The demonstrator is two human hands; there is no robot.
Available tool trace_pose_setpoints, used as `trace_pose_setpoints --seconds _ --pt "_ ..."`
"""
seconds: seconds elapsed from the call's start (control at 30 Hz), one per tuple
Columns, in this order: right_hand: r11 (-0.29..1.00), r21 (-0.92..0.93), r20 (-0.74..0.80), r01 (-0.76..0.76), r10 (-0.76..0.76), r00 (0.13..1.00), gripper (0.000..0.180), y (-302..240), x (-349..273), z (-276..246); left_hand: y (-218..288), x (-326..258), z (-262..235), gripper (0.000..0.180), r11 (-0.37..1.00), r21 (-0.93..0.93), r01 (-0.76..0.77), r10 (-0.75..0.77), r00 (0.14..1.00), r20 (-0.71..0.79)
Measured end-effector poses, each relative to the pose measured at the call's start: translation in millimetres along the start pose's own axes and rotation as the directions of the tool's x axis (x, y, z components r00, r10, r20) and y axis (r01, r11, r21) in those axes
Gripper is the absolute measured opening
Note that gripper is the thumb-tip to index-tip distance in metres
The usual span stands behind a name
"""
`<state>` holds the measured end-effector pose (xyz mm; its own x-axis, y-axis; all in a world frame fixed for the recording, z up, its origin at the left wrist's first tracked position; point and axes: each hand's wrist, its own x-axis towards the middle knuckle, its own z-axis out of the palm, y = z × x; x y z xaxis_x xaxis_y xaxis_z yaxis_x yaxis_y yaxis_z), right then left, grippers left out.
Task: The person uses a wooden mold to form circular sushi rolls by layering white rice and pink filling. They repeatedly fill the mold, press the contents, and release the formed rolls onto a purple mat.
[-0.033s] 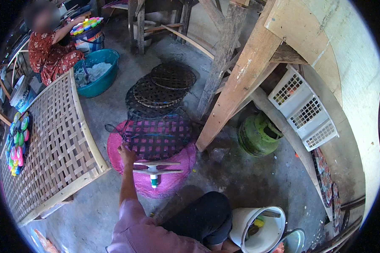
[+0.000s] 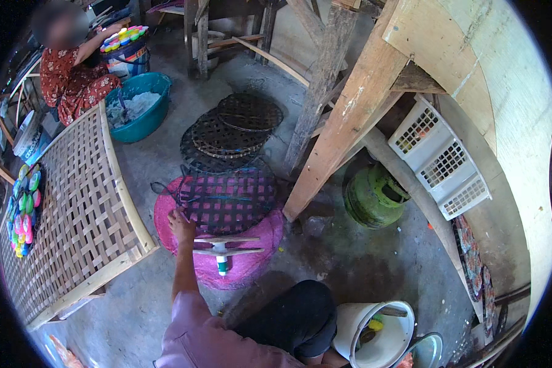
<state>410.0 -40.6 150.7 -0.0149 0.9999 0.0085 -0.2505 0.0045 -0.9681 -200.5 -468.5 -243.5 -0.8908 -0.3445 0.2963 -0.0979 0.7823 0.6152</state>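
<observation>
My left hand [image 2: 181, 228] reaches forward over a round pink sheet [image 2: 239, 260] on the floor. Its fingers look slightly apart beside the left rim of a dark, loosely woven basket tray [image 2: 230, 199], and I see nothing held in them. The tray lies on the pink sheet, with a dark loop sticking out at its left. Just in front of it are two pale wooden slats [image 2: 233, 251] crossing a white and green cylinder [image 2: 222, 265]. My right hand is out of sight.
Dark woven trays [image 2: 227, 138] overlap behind. A slatted bamboo panel [image 2: 86, 208] stands left, a wooden post [image 2: 343, 129] and green gas cylinder [image 2: 374, 199] right. A white bucket [image 2: 346, 328] is by my leg. Another person sits far left near a teal basin [image 2: 156, 110].
My left hand has shifted slightly, and its fingers now look more spread at the tray's left rim. The trays, slats and cylinder keep their places.
</observation>
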Motion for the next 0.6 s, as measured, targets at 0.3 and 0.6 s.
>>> trace_pose_setpoints --seconds 0.3,0.6 --pt "0.990 0.034 -0.107 0.139 -0.134 0.985 0.057 -11 -1 14 143 87 99 0.075 0.844 0.134 -0.520 0.448 0.819 0.358" --pt "0.982 0.033 -0.080 0.185 -0.182 0.980 0.057 -24 -8 -1 183 131 168 0.062 0.733 0.486 -0.475 0.085 0.773 0.628"
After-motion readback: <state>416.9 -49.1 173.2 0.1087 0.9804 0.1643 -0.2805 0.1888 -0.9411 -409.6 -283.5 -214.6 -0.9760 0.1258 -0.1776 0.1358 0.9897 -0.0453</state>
